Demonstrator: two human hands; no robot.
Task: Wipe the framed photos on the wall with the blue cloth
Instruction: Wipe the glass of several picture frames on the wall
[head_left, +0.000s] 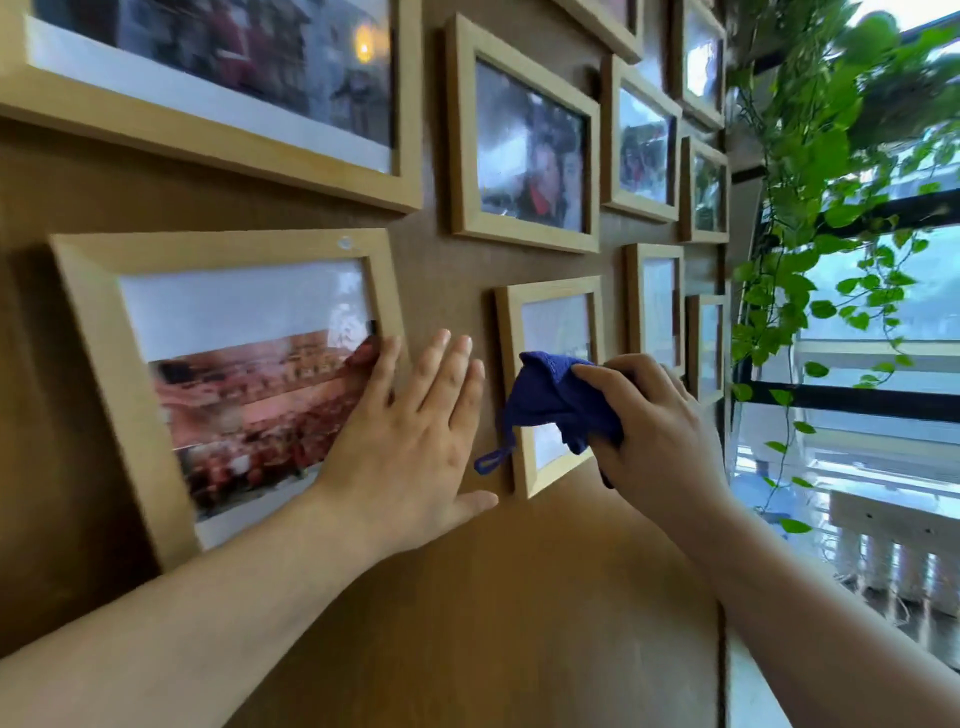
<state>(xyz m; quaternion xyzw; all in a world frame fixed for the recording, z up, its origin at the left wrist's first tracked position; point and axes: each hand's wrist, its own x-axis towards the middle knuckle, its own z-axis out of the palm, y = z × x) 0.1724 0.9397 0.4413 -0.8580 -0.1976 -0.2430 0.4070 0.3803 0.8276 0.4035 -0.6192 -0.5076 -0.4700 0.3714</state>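
Head view: small light wooden picture frame (519, 395) low on the brown wall (457, 597), taken as the landmark. Bunched blue cloth (556, 400) pressed against its glass, covering the middle of the pane, with a thin blue hanging loop (493, 457) dangling over the frame's left edge. Right hand (654, 421) at the frame's right side, fingers (608, 376) clenched around the cloth. Left hand (410, 441) flat on the wall just left of the frame, fingers (452, 364) released and spread, the outermost one lying over the right edge of a larger light wooden frame with a reddish landscape photo (244, 384). More wooden framed photos above the landmark frame and to its right. Trailing green leafy vine (810, 218) and bright window (883, 312) farther right, well apart from the frame.
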